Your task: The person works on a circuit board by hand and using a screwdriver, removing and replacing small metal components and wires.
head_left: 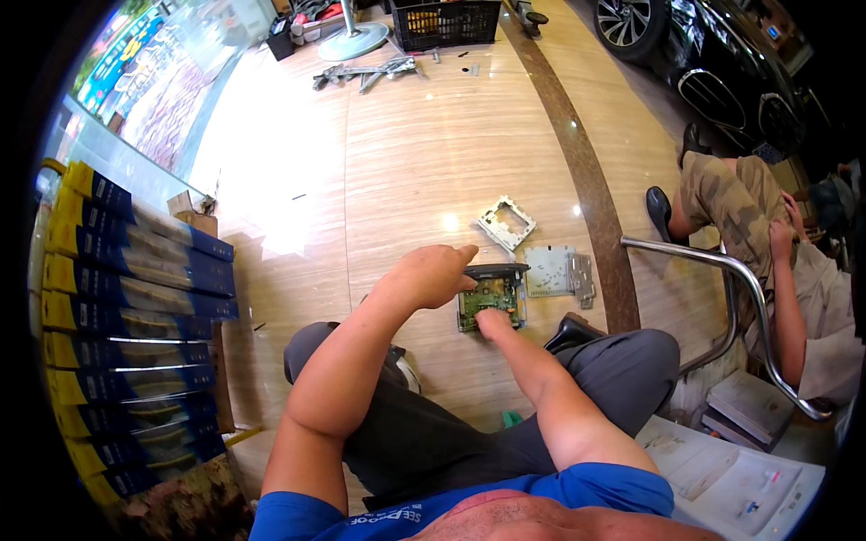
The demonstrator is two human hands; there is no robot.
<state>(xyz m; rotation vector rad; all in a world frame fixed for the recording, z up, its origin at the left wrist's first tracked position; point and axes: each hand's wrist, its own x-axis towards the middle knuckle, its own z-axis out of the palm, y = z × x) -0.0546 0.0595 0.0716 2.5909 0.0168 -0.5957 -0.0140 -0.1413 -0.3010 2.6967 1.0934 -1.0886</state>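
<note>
On the floor between my legs sits an opened car stereo (498,297), its green circuit board facing up and its black front panel along the far side. My left hand (435,276) reaches over from the left and grips the left end of that panel, one finger extended past it. Low over the board, my right hand (492,322) has its fingers curled down against the near part; whatever they hold is hidden. Just beyond the stereo lie a pale rectangular frame (492,231), a flat metal cover plate (548,271) and a smaller metal bracket (585,281).
Blue and yellow boxes (135,316) are stacked at the left. On the right are a metal chair frame (758,279), a seated person (767,207) and a black car (713,90). A black crate (446,25) and grey metal parts (370,74) stand far ahead.
</note>
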